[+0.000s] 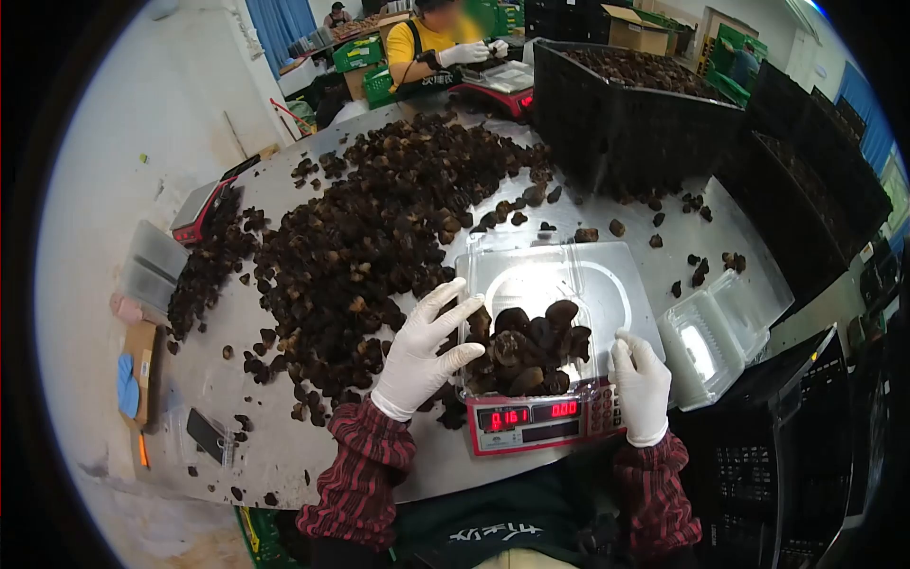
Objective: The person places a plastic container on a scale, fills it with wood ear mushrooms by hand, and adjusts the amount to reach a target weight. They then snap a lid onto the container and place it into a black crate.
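Dark brown, wood-ear-like mushrooms lie heaped in a clear plastic box with its lid up. Beneath it is a red scale whose lit display reads 0.161 and 0.00. My left hand, in a white glove, is at the heap's left side, fingers spread and fingertips close to the box and mushrooms. My right hand, also gloved, is closed beside the box's right edge, above the scale's keypad. Whether anything is pinched in its fingers cannot be made out.
A large mushroom pile covers the metal table to the left. Clear boxes lie open at right. A black crate stands behind; a co-worker in yellow works across the table. A phone lies at left.
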